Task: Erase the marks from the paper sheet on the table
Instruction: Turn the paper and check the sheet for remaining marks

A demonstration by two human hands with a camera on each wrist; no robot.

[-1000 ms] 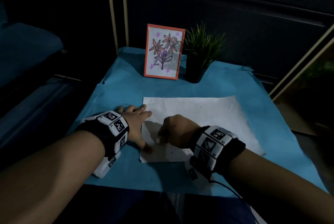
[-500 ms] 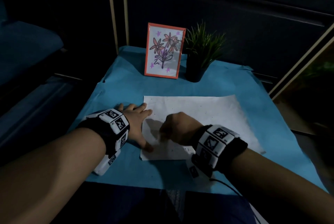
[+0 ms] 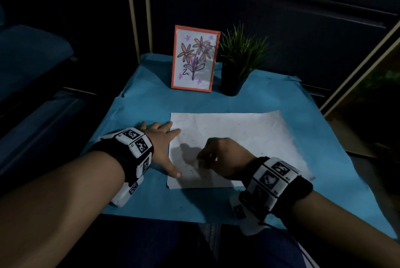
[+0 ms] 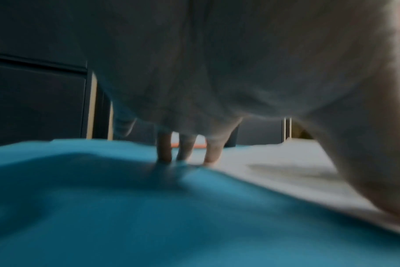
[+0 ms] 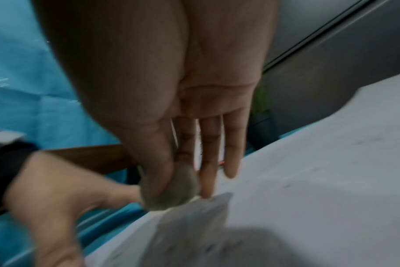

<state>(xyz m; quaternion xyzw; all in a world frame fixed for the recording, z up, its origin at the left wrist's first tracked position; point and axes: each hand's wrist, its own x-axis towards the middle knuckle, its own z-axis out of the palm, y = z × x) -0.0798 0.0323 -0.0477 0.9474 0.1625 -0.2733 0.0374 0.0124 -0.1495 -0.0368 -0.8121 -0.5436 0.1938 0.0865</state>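
Note:
A white paper sheet (image 3: pixel 238 133) lies on the blue table cover (image 3: pixel 140 105), with small dark crumbs scattered over its near left part. My left hand (image 3: pixel 161 148) lies flat with spread fingers on the sheet's left edge, thumb tip on the paper. My right hand (image 3: pixel 218 159) hovers over the near left part of the sheet. In the right wrist view its thumb and fingers pinch a rounded grey-white eraser (image 5: pixel 178 189) that touches the paper (image 5: pixel 308 180). The left wrist view shows straight fingertips (image 4: pixel 164 151) pressed on the cover and paper edge.
An orange-framed flower drawing (image 3: pixel 194 60) and a small potted plant (image 3: pixel 236 62) stand at the back of the table. Dark furniture surrounds the table; the table's near edge is just under my wrists.
My right hand with the eraser has shifted slightly back and forth over the sheet's near left part. The left hand has stayed pressed on the left edge.

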